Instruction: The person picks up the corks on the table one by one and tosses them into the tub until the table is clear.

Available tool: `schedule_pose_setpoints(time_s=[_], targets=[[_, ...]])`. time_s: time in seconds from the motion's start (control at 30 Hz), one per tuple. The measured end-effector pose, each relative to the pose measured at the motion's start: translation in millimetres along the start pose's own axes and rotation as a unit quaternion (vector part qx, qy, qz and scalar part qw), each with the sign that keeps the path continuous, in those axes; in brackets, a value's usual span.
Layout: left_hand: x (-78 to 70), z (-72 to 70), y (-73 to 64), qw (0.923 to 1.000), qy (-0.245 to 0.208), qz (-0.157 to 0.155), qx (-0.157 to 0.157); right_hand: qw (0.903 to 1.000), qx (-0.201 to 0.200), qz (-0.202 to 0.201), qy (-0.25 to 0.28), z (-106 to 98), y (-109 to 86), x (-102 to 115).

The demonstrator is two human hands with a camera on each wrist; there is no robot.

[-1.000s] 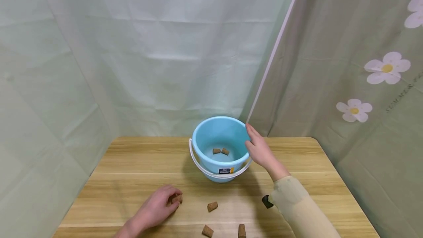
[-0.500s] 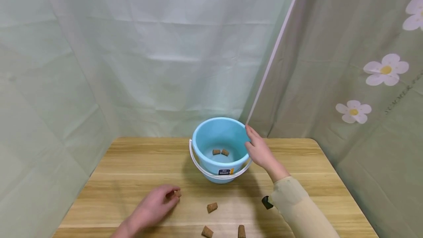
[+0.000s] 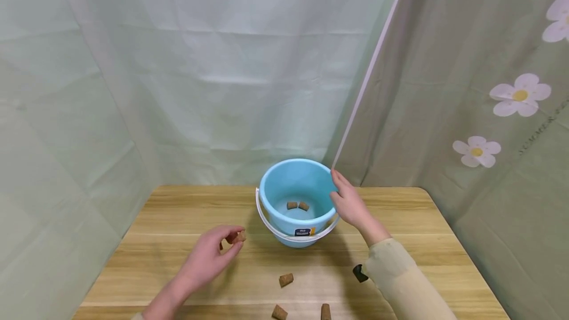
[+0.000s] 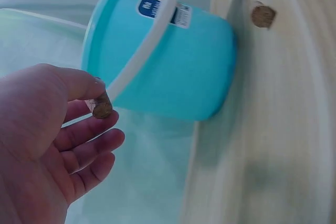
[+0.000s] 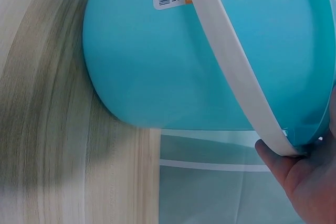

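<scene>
A small brown cork [image 3: 241, 236] is pinched between the thumb and fingertips of my left hand [image 3: 209, 256], raised off the table to the left of the bucket. In the left wrist view the cork [image 4: 101, 106] sits under the thumb, and the other fingers are loosely bent. My right hand [image 3: 351, 205] holds the rim of the light blue bucket [image 3: 297, 222] on its right side. The right wrist view shows part of that hand [image 5: 310, 177] at the rim by the white handle's [image 5: 236, 72] end. Two corks [image 3: 292, 205] lie on the bucket's bottom.
Loose corks lie on the wooden table [image 3: 178, 211] in front of the bucket: one cork [image 3: 286, 279] nearest it, another cork [image 3: 279, 312] and a third cork [image 3: 326, 311] by the lower edge. A black object [image 3: 359, 273] shows beside the right sleeve. Curtains surround the table.
My left hand has lifted the cork off the table, moving up and forward a little toward the bucket. The right hand stays on the bucket's rim.
</scene>
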State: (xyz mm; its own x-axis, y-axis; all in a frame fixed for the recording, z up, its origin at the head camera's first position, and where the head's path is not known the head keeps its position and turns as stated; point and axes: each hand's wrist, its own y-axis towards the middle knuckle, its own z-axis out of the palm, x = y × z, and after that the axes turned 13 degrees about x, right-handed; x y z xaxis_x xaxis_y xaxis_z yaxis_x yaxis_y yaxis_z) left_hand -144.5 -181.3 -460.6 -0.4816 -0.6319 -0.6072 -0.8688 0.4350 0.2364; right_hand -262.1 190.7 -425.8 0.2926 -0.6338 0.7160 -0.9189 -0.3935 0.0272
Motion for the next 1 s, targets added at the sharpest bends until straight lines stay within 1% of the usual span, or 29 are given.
schedule_pose_setpoints(time_s=[0.13, 0.27, 0.33, 0.47, 0.6, 0.77, 0.93, 1.0], targets=[[-8.1, -5.8, 10.6, 0.9999, -0.004, 0.005, -0.015, 1.0000, -0.002, -0.002, -0.001, 0, 0.7, 0], [-16.4, -10.6, 23.3, 0.9996, 0.003, 0.008, -0.027, 1.0000, -0.003, -0.003, -0.001, -1, 1.1, 0], [-21.1, -12.6, 29.8, 0.9995, 0.004, 0.006, -0.031, 1.0000, -0.003, -0.003, -0.001, -1, 1.2, 0], [-31.5, -15.5, 43.0, 0.9993, 0.006, 0.010, -0.036, 1.0000, -0.003, -0.003, 0.000, -1, 1.1, 0], [-41.7, -16.8, 57.6, 0.9990, 0.018, 0.025, -0.032, 1.0000, -0.002, 0.000, 0.000, -1, 0.8, 0], [-49.3, -15.9, 73.7, 0.9986, 0.018, 0.044, -0.023, 1.0000, -0.002, 0.001, 0.003, -1, 0.5, -1], [-53.9, -14.4, 81.9, 0.9971, 0.017, 0.070, -0.023, 1.0000, 0.002, 0.000, 0.004, -1, 0.6, 0], [-55.9, -14.6, 84.1, 0.9967, 0.018, 0.076, -0.023, 1.0000, 0.004, 0.001, 0.004, -1, 0.6, 0]])
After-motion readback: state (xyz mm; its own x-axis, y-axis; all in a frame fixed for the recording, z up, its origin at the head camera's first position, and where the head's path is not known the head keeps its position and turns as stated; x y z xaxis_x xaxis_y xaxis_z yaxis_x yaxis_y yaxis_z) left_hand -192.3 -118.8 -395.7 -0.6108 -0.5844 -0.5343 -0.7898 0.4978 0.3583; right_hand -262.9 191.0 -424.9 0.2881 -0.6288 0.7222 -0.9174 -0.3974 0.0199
